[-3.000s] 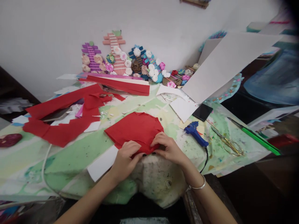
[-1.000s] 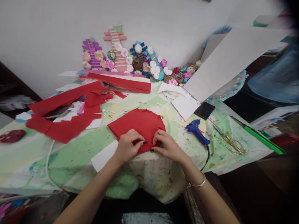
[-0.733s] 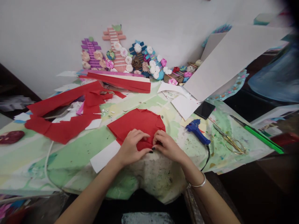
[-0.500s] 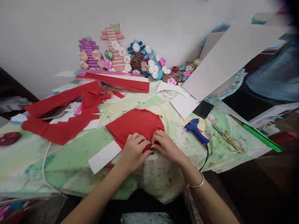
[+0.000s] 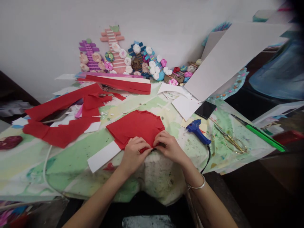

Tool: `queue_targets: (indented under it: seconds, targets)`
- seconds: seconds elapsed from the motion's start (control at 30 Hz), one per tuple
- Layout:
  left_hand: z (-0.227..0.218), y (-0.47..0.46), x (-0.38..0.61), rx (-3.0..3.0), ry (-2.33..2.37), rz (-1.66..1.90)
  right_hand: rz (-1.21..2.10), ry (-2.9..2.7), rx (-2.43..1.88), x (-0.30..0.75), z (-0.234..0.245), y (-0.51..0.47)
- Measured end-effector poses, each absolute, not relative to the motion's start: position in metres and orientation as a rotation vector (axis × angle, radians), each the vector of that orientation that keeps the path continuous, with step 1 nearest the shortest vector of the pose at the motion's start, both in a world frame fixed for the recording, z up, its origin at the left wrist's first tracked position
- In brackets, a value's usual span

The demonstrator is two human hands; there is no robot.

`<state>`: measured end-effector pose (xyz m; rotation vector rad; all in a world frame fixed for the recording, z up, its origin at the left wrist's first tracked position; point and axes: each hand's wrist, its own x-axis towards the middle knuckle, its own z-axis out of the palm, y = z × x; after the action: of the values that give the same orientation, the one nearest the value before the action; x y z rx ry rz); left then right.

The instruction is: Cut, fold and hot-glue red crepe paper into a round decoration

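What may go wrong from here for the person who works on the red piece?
The left hand and right hand pinch the red piece at its near edge; it looks thin, so it might crease or tear.

The black cord of the blue glue gun runs to the near edge of the table, close to the right wrist; a snag might drag it.

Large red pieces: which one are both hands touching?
The rounded red piece, with left hand and right hand at its near edge; the ragged scrap and straight strip lie untouched.
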<state>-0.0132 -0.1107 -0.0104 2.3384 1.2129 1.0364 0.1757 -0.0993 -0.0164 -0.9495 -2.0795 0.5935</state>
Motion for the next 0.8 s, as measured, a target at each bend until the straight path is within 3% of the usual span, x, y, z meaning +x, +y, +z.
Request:
queue_targets:
  seconds: [0.53,0.63,0.73,0.8]
  targets:
    - [-0.01,-0.103,-0.018,2.408,1.208,0.891,0.432,-2.126,-1.057,0.171,-0.013,-0.107]
    - [-0.009,-0.105,-0.02,2.395,1.163,0.876,0.164,-1.848,-1.187,0.195,-0.01,-0.114]
    - [-0.008,-0.107,-0.024,2.377,1.129,0.855,-0.29,-1.564,-1.554,0.24,-0.011,-0.119]
    - [-0.008,-0.107,-0.026,2.368,1.112,0.849,-0.424,-1.542,-1.84,0.273,-0.014,-0.118]
